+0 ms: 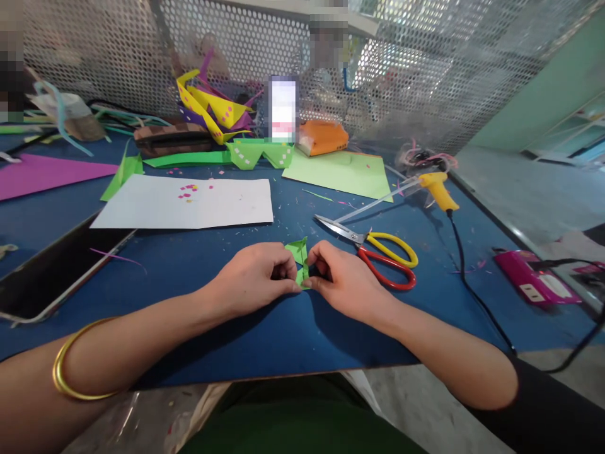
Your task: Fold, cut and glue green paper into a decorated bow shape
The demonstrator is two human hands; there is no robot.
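A small folded piece of green paper (pixel 297 251) is pinched between my two hands, low over the blue table near its front edge. My left hand (pixel 258 274) grips its left side between thumb and curled fingers. From the right, my right hand (pixel 344 277) pinches the other side, and the fingertips of both hands nearly meet. Part of the paper is hidden behind the fingers. Just right of my right hand lie scissors (pixel 354 236) with one yellow and one red handle, their blades pointing left and away from me.
Behind my hands lies white paper (pixel 236 200) with pink bits. Green paper glasses (pixel 262 154), yellow paper glasses (pixel 212 104), an orange packet (pixel 324 137) and light green paper (pixel 340 173) stand farther back. A yellow glue gun (pixel 439 189) with a cord is right; a black tray (pixel 51 271) is left.
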